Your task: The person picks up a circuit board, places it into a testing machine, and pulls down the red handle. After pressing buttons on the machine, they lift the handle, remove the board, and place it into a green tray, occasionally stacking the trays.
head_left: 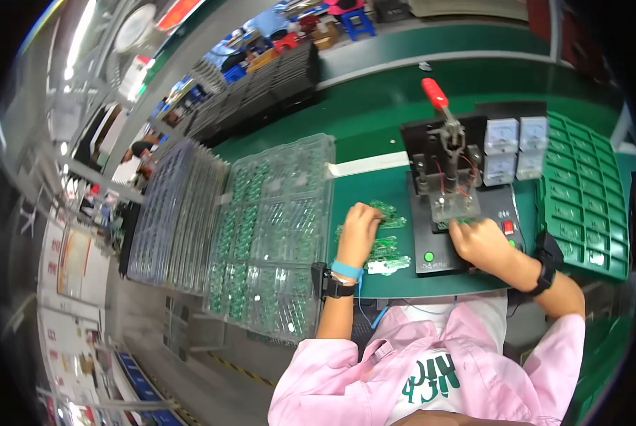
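My left hand (359,231), with a blue band and a black strap at its wrist, is closed, fingertips together at the edge of a loose pile of small green circuit boards (387,248). What those fingers hold, if anything, is hidden. On the right, my right hand (480,245) pinches at the front of a black test fixture (431,245), where a bit of green circuit board shows by the fingertips below a clear plate (456,206). Above that plate rises a toggle clamp with a red handle (435,94), standing up and untouched.
Left of the pile lies a clear compartment tray (330,153) of green boards, beside a stack of clear trays (172,213). Panel meters (501,135) stand behind the fixture's right side. A green compartment tray (588,206) lies far right. Black trays (261,89) stand at the back.
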`<state>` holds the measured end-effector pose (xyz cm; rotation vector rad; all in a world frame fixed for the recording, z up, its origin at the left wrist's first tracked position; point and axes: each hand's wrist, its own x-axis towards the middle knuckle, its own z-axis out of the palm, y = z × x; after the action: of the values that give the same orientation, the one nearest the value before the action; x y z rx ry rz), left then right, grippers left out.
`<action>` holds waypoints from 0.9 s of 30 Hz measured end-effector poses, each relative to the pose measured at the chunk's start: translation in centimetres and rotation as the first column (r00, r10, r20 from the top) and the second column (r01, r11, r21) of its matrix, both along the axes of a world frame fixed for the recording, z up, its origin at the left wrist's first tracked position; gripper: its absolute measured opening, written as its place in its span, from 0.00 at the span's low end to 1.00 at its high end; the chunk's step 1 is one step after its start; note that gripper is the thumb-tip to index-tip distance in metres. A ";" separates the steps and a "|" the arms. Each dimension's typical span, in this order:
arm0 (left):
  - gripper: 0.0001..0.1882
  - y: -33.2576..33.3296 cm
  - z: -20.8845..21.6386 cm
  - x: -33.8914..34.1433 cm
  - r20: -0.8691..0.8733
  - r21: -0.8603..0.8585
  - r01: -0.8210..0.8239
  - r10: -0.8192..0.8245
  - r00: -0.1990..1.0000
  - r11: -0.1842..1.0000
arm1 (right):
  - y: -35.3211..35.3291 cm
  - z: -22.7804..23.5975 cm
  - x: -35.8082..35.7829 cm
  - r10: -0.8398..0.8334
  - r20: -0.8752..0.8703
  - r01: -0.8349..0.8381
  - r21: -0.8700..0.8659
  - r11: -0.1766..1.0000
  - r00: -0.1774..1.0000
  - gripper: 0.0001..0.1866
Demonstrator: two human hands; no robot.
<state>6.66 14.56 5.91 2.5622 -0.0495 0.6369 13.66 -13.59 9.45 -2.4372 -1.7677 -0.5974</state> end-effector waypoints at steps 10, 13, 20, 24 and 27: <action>0.16 -11.8 1.0 0.5 0.234 0.260 0.258 -0.320 0.918 0.931 | -7.6 4.8 0.2 -0.135 -0.242 0.240 0.484 0.841 0.961 0.10; 0.18 -13.9 0.0 1.6 0.273 0.337 0.143 -0.242 0.931 0.931 | -13.0 4.5 0.7 -0.300 -0.341 0.440 0.481 0.758 0.891 0.09; 0.15 -13.1 1.4 0.7 0.154 0.282 0.207 -0.258 0.954 0.937 | -20.5 4.2 9.0 -0.438 -0.295 0.520 0.610 0.598 0.849 0.07; 0.16 -13.3 1.5 0.3 0.053 0.136 0.249 -0.258 0.965 0.959 | -25.4 0.7 18.7 -0.546 -0.438 0.695 0.535 0.481 0.715 0.11; 0.18 -13.3 1.7 0.3 -0.013 0.118 0.221 -0.221 0.975 0.968 | -28.3 -2.7 25.5 -0.695 -0.373 0.782 0.405 0.474 0.614 0.14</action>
<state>6.98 1.25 7.61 2.6196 -0.3780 0.5627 39.12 -41.90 6.75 -2.5905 -0.2574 -0.7740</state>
